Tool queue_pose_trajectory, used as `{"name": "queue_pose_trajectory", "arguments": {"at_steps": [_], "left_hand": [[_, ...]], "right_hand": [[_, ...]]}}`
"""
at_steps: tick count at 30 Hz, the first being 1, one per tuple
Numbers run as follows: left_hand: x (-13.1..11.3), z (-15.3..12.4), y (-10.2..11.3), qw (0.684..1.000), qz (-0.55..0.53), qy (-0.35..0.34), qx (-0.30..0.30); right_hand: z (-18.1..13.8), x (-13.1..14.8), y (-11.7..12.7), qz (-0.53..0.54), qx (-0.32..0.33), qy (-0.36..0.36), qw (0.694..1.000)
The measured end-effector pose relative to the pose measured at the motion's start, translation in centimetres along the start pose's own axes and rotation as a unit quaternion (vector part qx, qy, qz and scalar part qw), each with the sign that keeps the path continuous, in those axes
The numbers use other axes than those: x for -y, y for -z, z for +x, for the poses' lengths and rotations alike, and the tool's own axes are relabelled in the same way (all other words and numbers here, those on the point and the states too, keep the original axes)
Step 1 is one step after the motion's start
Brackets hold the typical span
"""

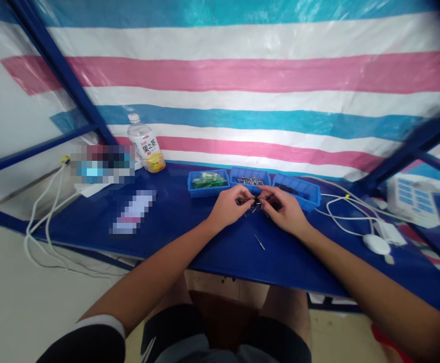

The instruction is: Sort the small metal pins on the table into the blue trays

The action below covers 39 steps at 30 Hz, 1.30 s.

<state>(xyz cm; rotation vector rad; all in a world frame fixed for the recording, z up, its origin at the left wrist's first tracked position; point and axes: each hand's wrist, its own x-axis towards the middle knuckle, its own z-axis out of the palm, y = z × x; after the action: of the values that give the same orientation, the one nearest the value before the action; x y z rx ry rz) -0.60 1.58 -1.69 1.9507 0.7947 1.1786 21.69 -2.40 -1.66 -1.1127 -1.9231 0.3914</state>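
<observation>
My left hand [235, 204] and my right hand [283, 207] meet fingertip to fingertip in front of three blue bins. Both are closed in a pinch; whatever lies between the fingers is too small and too hidden to name. Thin metal and dark pieces [257, 207] lie on the table beneath and between them. Just behind the hands, the middle bin [250, 174] holds silver metal pieces [251, 181]. Green pieces [208, 180] fill the left bin [207, 192], and dark pieces [286, 188] lie in the right bin [308, 197]. One thin pointed metal piece [260, 242] rests nearer to me.
A drink bottle [146, 143] stands at the back left, with a blurred-out flat object [133, 213] in front. White cables [343, 217], a round white device [376, 245] and a white power strip [413, 201] lie right. Blue frame posts [66, 75] flank the table [220, 257].
</observation>
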Motion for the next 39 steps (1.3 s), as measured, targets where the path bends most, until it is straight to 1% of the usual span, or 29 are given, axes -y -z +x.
{"name": "queue_pose_trajectory", "arguments": {"at_steps": [3,6,11,18,21,24,27,29,31,32,34,37,39], "left_hand": [[-0.5,0.0,0.2,0.999,0.053,-0.006,0.001],[-0.7,0.0,0.3,0.997,0.074,-0.01,-0.001],[-0.6,-0.1,0.3,0.998,0.062,-0.017,-0.01],[-0.7,0.0,0.3,0.999,0.046,-0.026,-0.007],[-0.4,0.1,0.4,0.996,0.073,-0.04,-0.013],[-0.1,0.2,0.4,0.992,0.116,-0.046,-0.02],[0.1,0.2,0.3,0.99,0.133,-0.049,-0.017],[0.2,0.2,0.3,0.989,0.138,-0.05,-0.019],[0.2,0.2,0.4,0.988,0.141,-0.048,-0.028],[0.2,0.2,0.4,0.988,0.143,-0.047,-0.032],[0.2,0.2,0.5,0.987,0.147,-0.048,-0.039],[0.3,0.3,0.5,0.986,0.151,-0.053,-0.046],[0.4,0.3,0.5,0.986,0.148,-0.053,-0.052]], "right_hand": [[0.0,-0.3,0.0,-0.021,0.009,0.018,1.0],[0.0,-0.5,-0.1,-0.04,0.016,0.02,0.999],[0.3,-0.7,-0.1,-0.054,0.027,0.009,0.998],[0.3,-0.6,-0.1,-0.05,0.057,0.011,0.997],[0.4,-0.6,0.0,-0.049,0.035,-0.021,0.998],[0.6,-0.9,-0.1,-0.029,-0.008,-0.08,0.996],[1.0,-1.3,-0.3,0.011,-0.03,-0.142,0.989],[1.3,-1.5,-0.3,0.002,-0.047,-0.173,0.984],[1.4,-1.4,-0.3,-0.033,-0.058,-0.177,0.982],[1.4,-1.3,-0.2,-0.054,-0.059,-0.167,0.983],[1.3,-0.9,-0.1,-0.085,-0.04,-0.126,0.988],[1.0,-0.2,-0.1,-0.11,0.017,-0.021,0.994],[0.9,0.1,-0.2,-0.12,0.062,0.059,0.989]]}}
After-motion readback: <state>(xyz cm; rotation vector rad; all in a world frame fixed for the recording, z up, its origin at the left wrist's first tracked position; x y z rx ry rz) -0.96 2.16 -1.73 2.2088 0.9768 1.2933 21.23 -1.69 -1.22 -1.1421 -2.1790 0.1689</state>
